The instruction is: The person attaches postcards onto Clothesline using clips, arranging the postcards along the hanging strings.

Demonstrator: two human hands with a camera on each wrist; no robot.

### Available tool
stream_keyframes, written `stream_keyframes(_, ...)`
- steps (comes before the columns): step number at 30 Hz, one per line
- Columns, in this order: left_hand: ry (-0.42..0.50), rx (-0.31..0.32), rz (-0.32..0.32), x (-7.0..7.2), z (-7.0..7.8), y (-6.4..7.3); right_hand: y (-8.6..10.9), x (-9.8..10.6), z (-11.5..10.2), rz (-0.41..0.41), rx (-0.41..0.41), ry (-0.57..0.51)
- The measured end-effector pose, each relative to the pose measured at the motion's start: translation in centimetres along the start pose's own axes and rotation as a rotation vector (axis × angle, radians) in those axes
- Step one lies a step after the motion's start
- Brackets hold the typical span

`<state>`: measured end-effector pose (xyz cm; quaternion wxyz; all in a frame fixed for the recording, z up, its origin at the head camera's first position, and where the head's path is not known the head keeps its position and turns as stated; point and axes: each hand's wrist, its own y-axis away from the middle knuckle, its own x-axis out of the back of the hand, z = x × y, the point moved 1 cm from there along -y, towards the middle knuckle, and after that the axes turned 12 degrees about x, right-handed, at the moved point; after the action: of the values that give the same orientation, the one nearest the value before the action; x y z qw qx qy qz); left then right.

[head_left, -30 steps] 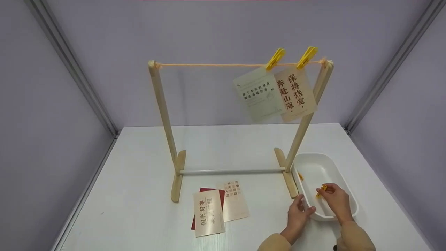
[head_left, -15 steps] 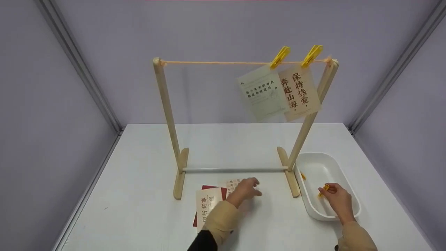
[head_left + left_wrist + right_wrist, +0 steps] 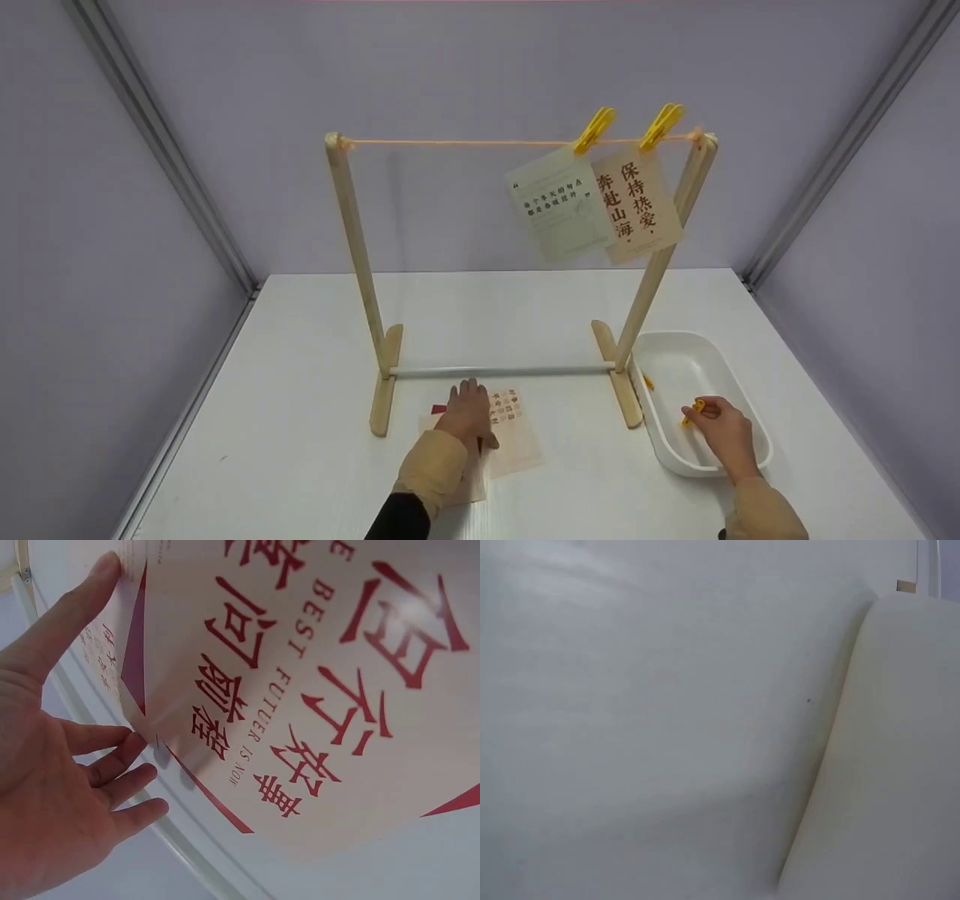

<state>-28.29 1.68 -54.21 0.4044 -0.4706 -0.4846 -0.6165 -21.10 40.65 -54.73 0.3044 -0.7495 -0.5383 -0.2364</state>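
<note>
My left hand (image 3: 469, 416) reaches low over several overlapping cards on the table, fingers extended. In the left wrist view, its fingertips are right at the edge of a pale card (image 3: 322, 690) with large red characters. A red card (image 3: 135, 652) shows from beneath that one, and a beige card (image 3: 517, 442) lies to their right. Over a white tray (image 3: 675, 356), my right hand (image 3: 727, 435) pinches a small yellow clothespin (image 3: 687, 421). The right wrist view takes in only the table and the tray's outer wall (image 3: 885, 750); the hand itself is outside it.
A wooden rack (image 3: 352, 232) stands behind the cards, an orange string (image 3: 457, 142) tied across its top. Two yellow clothespins (image 3: 595, 131) hold a pale green card (image 3: 562, 206) and a beige card (image 3: 637, 202) there. Another clothespin (image 3: 649, 382) lies in the tray.
My left hand has left the tray's near left side and moved left across the table onto the cards. The right hand stays over the tray with the clothespin.
</note>
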Motion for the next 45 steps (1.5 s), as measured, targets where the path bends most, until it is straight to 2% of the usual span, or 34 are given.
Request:
stream_keyframes(2,0.007,0.003,0.02,-0.2,0.1,-0.4,0.0,-0.1,0.1,0.005,0.005,-0.003)
stream_keyframes(4,0.053,-0.003,0.06,-0.3,0.2,-0.7,-0.1,-0.3,0.1,0.007,0.01,-0.003)
stream_keyframes(7,0.198,-0.018,0.113,-0.1,0.2,-1.3,-0.2,-0.4,0.1,0.007,0.016,-0.001)
stream_keyframes(9,0.356,-0.034,0.105,0.2,0.3,-1.6,-0.3,-0.4,0.0,0.003,0.014,-0.001)
stream_keyframes(12,0.663,-0.017,0.009,0.8,0.3,-2.0,-0.3,-0.4,-0.1,0.0,0.013,-0.003)
stream_keyframes(15,0.927,0.024,-0.072,1.3,0.4,-2.3,-0.2,-0.4,-0.1,-0.005,0.011,-0.008)
stream_keyframes(20,1.225,0.063,-0.102,1.4,0.4,-2.4,-0.2,-0.3,-0.1,-0.007,0.036,-0.008)
stream_keyframes(23,1.361,0.088,-0.097,1.2,0.5,-2.5,-0.1,-0.2,-0.1,-0.002,0.061,-0.001)
stream_keyframes(27,1.458,0.122,-0.04,1.3,0.6,-2.4,0.0,0.0,-0.1,-0.007,0.061,0.001)
stream_keyframes(33,1.535,0.106,0.055,1.9,0.6,-2.1,0.0,0.2,-0.1,-0.009,0.043,-0.005)
stream_keyframes(39,1.573,0.096,0.13,3.5,0.5,-1.6,-0.3,0.5,-0.3,0.008,0.06,-0.019)
stream_keyframes(45,1.617,0.062,0.173,5.3,0.2,-1.2,-1.0,1.4,-2.3,0.024,0.073,-0.033)
